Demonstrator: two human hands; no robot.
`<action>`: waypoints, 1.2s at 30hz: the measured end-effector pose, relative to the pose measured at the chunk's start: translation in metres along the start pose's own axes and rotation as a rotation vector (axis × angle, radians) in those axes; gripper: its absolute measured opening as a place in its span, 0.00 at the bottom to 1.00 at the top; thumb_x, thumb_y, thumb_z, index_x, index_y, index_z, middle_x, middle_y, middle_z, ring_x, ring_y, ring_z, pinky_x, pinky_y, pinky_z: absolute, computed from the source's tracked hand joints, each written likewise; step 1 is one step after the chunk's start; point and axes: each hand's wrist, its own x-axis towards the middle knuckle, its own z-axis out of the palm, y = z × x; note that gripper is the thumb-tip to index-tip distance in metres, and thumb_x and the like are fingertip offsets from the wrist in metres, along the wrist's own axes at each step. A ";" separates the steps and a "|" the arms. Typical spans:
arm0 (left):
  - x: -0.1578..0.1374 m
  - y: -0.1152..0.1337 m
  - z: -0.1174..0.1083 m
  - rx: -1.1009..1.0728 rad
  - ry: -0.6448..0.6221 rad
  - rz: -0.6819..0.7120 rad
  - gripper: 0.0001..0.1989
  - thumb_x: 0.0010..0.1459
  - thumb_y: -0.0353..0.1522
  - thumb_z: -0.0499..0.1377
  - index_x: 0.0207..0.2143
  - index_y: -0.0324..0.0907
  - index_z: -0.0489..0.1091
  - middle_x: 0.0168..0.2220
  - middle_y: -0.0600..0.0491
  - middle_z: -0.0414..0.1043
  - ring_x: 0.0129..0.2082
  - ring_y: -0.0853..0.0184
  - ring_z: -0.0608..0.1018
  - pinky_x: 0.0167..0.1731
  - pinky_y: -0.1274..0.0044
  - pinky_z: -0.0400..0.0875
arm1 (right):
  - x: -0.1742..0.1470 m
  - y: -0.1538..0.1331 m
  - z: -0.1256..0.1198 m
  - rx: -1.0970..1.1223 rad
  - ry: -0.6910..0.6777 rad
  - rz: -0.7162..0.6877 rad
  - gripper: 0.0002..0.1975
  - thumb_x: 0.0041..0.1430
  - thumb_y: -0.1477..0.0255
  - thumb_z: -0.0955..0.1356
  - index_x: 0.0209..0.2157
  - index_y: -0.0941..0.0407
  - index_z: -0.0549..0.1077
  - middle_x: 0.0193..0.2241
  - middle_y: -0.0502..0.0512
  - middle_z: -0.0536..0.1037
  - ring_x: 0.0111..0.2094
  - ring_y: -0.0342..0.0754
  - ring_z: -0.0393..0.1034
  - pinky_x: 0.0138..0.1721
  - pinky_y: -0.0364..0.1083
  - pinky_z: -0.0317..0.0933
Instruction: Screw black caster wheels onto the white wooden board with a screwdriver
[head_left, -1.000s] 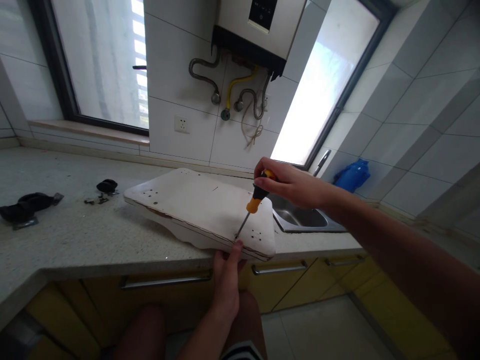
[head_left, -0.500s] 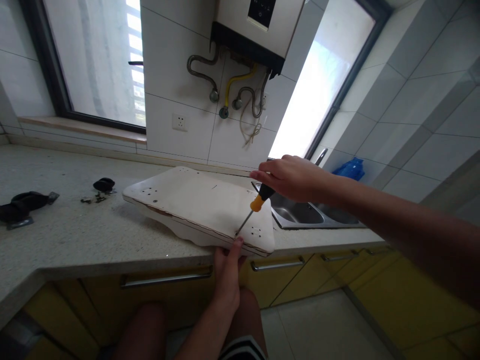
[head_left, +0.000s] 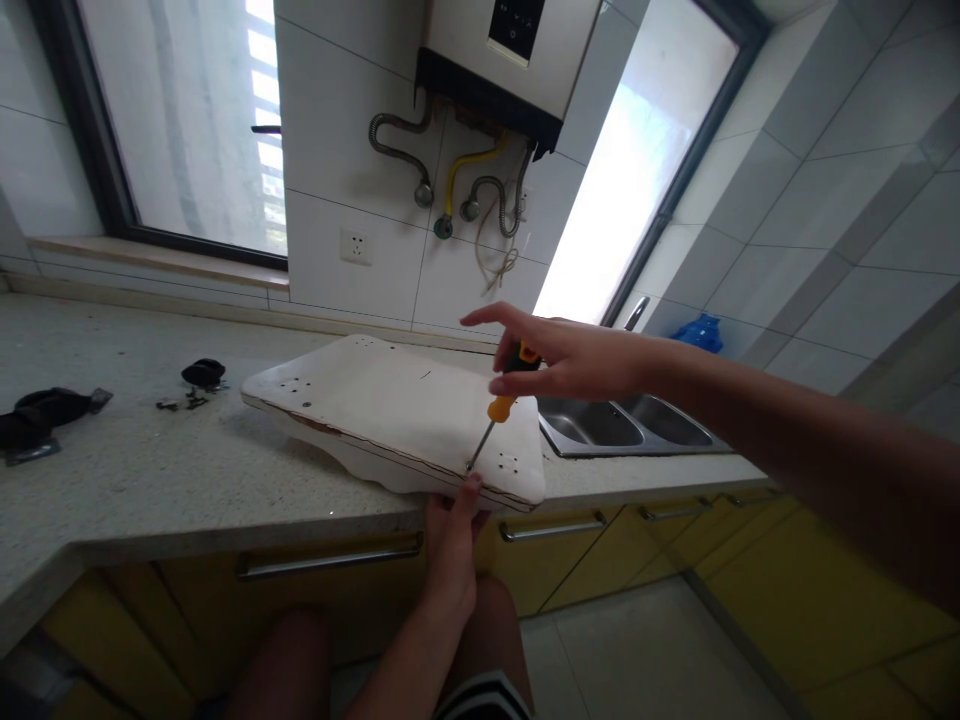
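Note:
A white board-like piece (head_left: 382, 400) with screw holes near its corners lies tilted on the countertop, its front edge cracked or layered. My left hand (head_left: 454, 530) grips that front edge from below, thumb on top beside a screw. In my right hand (head_left: 547, 355) is a screwdriver (head_left: 501, 405) with a black and yellow handle; its tip meets the screw at the board's front edge. The thumb and some fingers are around the handle, while the index finger points out to the left. Several black casters (head_left: 45, 415) and small screws (head_left: 191, 398) lie to the left.
The speckled countertop (head_left: 187, 480) runs along the wall above yellow cabinets (head_left: 555, 560) with metal handles. A double steel sink (head_left: 592, 420) is to the right, with a blue bag (head_left: 699, 332) behind it. A water heater (head_left: 510, 50) with hoses hangs on the wall.
My right hand has loosened its closed grip on the screwdriver handle and stretched its index finger outward. The screwdriver stands slightly steeper, its tip still at the screw. My left hand stays put.

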 end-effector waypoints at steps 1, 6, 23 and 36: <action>0.000 0.001 0.000 -0.001 0.004 -0.001 0.15 0.62 0.33 0.77 0.48 0.42 0.79 0.52 0.47 0.85 0.47 0.64 0.86 0.38 0.79 0.82 | 0.001 -0.001 0.001 -0.028 0.059 0.034 0.27 0.72 0.53 0.71 0.66 0.49 0.76 0.31 0.54 0.80 0.30 0.51 0.70 0.35 0.51 0.62; 0.001 0.001 0.001 -0.011 0.003 -0.006 0.19 0.56 0.34 0.81 0.44 0.42 0.77 0.49 0.48 0.85 0.44 0.64 0.86 0.36 0.79 0.81 | -0.003 -0.004 0.000 -0.014 0.031 -0.001 0.25 0.71 0.60 0.72 0.67 0.45 0.76 0.31 0.52 0.81 0.31 0.51 0.71 0.36 0.51 0.61; 0.000 0.016 -0.001 -0.051 -0.017 -0.011 0.22 0.56 0.36 0.80 0.50 0.43 0.79 0.57 0.42 0.85 0.49 0.60 0.87 0.39 0.76 0.82 | 0.006 0.002 0.007 -0.112 0.237 0.046 0.23 0.69 0.50 0.73 0.53 0.51 0.84 0.18 0.49 0.68 0.23 0.50 0.62 0.33 0.51 0.56; 0.002 0.021 -0.005 -0.071 -0.052 -0.044 0.21 0.55 0.34 0.79 0.48 0.41 0.78 0.54 0.42 0.85 0.45 0.61 0.86 0.38 0.75 0.83 | 0.021 -0.025 0.001 -0.068 -0.038 -0.017 0.28 0.68 0.59 0.72 0.68 0.41 0.75 0.37 0.54 0.86 0.30 0.51 0.73 0.34 0.50 0.60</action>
